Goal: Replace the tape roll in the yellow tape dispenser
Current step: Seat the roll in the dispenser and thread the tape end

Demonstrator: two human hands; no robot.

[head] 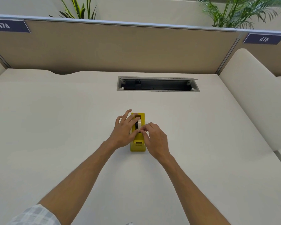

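The yellow tape dispenser (137,144) stands on the white desk (55,127), its cutter end towards me. A white tape roll (139,124) sits upright in its slot. My left hand (124,129) lies flat against the dispenser's left side, fingers spread and reaching over the top beside the roll. My right hand (154,140) is at the right side, its thumb and forefinger pinched together at the near edge of the roll, on what looks like the tape end. The pinched bit is too small to make out.
An open cable tray (157,84) is sunk in the desk behind the dispenser. A beige partition (120,49) closes the back, with labels 474 and 475. A cream divider (253,88) rises at the right.
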